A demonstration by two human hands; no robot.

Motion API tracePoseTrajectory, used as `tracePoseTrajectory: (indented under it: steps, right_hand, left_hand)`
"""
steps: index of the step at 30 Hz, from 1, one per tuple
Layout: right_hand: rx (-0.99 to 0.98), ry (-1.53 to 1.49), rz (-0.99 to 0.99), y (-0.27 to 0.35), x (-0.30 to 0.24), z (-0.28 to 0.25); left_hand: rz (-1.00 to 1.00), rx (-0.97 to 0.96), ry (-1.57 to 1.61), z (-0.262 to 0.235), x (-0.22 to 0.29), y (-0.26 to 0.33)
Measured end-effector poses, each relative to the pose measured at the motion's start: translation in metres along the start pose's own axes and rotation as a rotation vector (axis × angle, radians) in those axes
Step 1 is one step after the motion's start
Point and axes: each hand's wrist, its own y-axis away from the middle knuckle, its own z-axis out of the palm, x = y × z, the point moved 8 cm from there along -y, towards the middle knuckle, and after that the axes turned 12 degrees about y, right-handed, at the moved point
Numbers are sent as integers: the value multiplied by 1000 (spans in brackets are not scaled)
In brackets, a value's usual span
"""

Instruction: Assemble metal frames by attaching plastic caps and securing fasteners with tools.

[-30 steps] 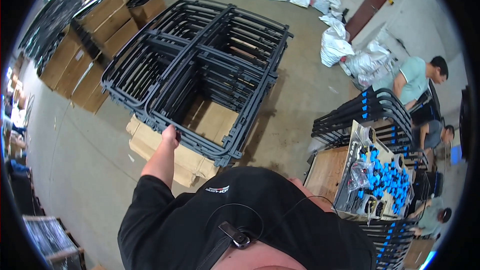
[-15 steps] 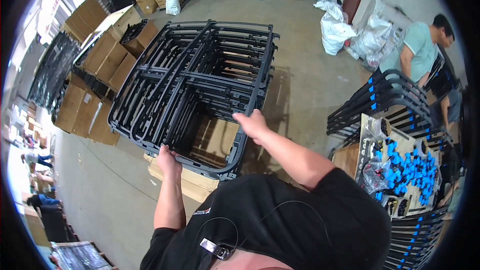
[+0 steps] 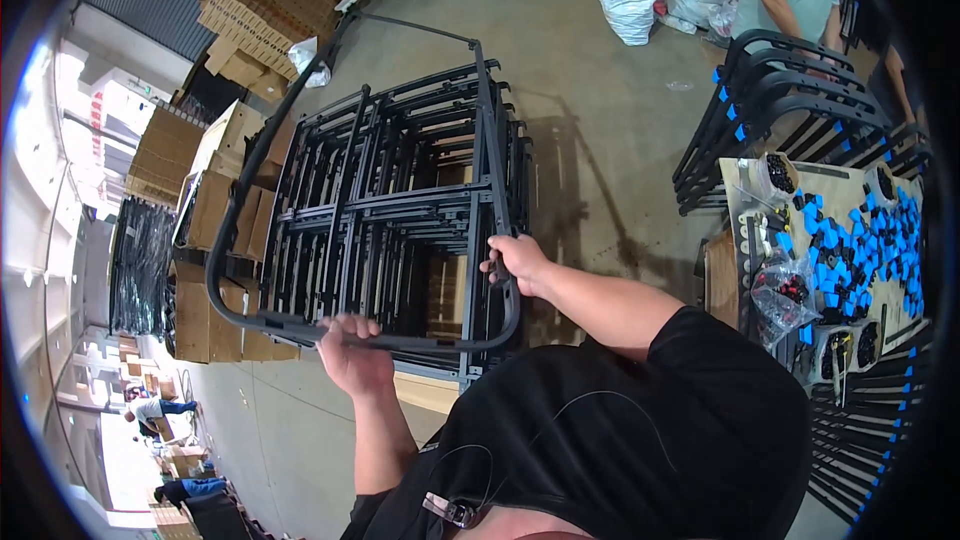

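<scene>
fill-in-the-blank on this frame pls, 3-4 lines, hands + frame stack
1. Both hands grip the top black metal frame lifted off the ____ of matching frames.
2. The left hand holds the frame's near rail; the right hand holds its ____ side rail.
3. The frame stack stands on the concrete ____.
4. The small parts on the work table at right are mostly ____ in colour.

Missing words: stack; right; floor; blue

Matt black metal frame (image 3: 400,200)
</scene>
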Motion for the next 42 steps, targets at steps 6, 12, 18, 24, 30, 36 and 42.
tracePoseTrajectory:
  steps: [6, 12, 18, 24, 30, 36, 42]
  right_hand:
    - [-46, -143, -128, 36, -11, -15]
    - [-38, -194, -236, 128, 24, -8]
    - [220, -173, -246, 183, 93, -21]
    - [335, -185, -309, 324, 179, -16]
    - [630, -393, -247, 445, 298, -58]
    - [605, -796, -382, 551, 376, -36]
    - [861, -920, -368, 638, 440, -57]
  left_hand:
    - [-298, -701, 92, 115, -8, 53]
    - [-414, -1010, 127, 128, 28, 137]
    - [-552, -1041, 230, 81, 64, 158]
    - [-814, -1126, 374, 51, 79, 208]
    - [-1104, -1065, 385, 34, 51, 275]
    - [-1398, -894, 330, -22, -8, 347]
    - [-1569, -754, 259, -68, -27, 426]
